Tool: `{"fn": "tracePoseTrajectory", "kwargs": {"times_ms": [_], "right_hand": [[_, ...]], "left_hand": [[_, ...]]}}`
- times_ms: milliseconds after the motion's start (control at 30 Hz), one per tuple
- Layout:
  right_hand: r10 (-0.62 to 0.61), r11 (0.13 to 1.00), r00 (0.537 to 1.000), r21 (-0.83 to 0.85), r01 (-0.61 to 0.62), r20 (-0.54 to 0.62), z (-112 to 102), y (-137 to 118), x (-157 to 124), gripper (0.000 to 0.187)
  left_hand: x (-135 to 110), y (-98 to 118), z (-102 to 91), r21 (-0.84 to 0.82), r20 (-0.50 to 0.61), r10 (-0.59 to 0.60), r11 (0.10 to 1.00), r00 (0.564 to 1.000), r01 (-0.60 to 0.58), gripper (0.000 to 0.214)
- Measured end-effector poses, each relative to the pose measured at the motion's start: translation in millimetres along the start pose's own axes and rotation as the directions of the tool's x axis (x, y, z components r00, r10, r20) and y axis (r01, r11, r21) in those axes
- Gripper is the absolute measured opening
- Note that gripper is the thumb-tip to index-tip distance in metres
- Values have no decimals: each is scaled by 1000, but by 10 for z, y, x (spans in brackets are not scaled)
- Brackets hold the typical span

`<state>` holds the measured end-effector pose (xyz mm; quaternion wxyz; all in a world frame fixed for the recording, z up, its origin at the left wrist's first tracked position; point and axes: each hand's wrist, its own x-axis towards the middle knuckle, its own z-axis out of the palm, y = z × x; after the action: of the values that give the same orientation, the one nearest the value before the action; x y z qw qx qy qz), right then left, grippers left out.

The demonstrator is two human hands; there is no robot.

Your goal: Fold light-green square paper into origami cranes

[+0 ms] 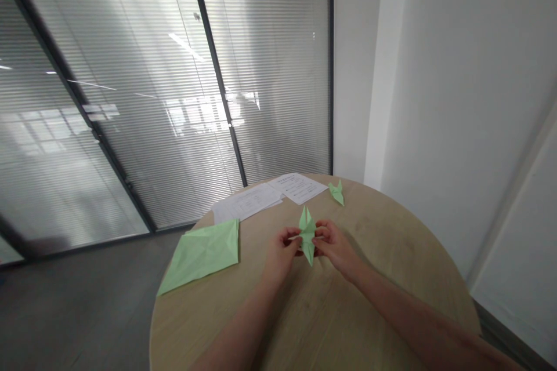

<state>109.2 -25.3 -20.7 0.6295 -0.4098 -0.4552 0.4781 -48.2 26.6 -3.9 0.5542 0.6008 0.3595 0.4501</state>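
Between my two hands is a folded green origami paper figure (307,233), its two narrow points up and one point down. My left hand (285,248) pinches its left side between thumb and fingers. On the opposite side, my right hand (333,244) grips the right edge in the same way. Some fingertips are hidden behind the paper. Farther back on the right lies a second green origami figure (336,192), apart from both hands.
The round wooden table (391,255) carries a stack of creased green paper (204,252) at the left. White printed sheets (298,186) lie along the far edge. Beyond stand a glass partition with blinds (278,81) and a white wall (470,98) at the right.
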Motion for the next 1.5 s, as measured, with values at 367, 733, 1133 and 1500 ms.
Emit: {"fn": "tracePoseTrajectory", "kwargs": {"times_ms": [367, 733, 1133, 1500], "right_hand": [[3, 999, 1000, -43, -4, -23, -50, 91, 45, 21], [21, 997, 1000, -72, -19, 18, -43, 33, 21, 31], [-119, 975, 986, -200, 94, -118, -128, 79, 86, 28], [16, 998, 998, -54, -13, 66, -37, -16, 4, 38]], "left_hand": [[-15, -21, 3, 3, 59, -28, 1000, 998, 28, 12], [-22, 30, -31, 52, 84, -29, 998, 996, 25, 25], [-27, 43, -18, 66, 134, -99, 994, 986, 91, 35], [20, -31, -55, 60, 71, -82, 995, 994, 78, 34]]}}
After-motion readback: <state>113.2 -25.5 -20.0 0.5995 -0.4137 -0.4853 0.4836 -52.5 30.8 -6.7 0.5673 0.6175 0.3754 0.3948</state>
